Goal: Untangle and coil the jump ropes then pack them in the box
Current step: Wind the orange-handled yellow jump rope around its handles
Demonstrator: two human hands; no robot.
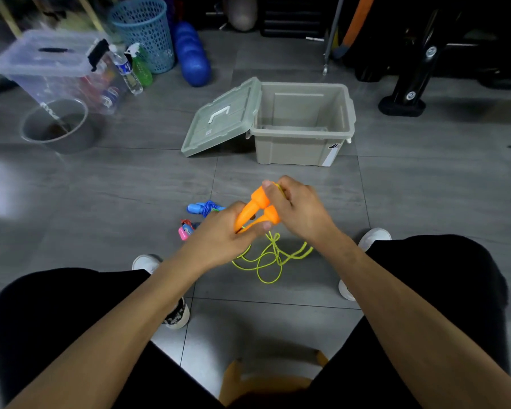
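Two orange jump-rope handles (255,208) lie side by side in my left hand (222,236), which grips their lower ends. My right hand (297,209) pinches the yellow-green cord at the handles' top. The rest of that yellow-green rope (270,256) hangs down in loose loops onto the floor between my feet. A blue jump rope (202,208) and a pink-handled one (186,230) lie on the floor just left of my hands. The grey box (304,134) stands open ahead, nothing visible inside, its lid (222,118) leaning against its left side.
A clear plastic bin (56,66) with bottles, a metal bowl (55,125), a blue basket (143,31) and blue rollers (192,54) stand at the back left. Black exercise equipment (419,72) fills the back right. I sit on a wooden stool (266,382).
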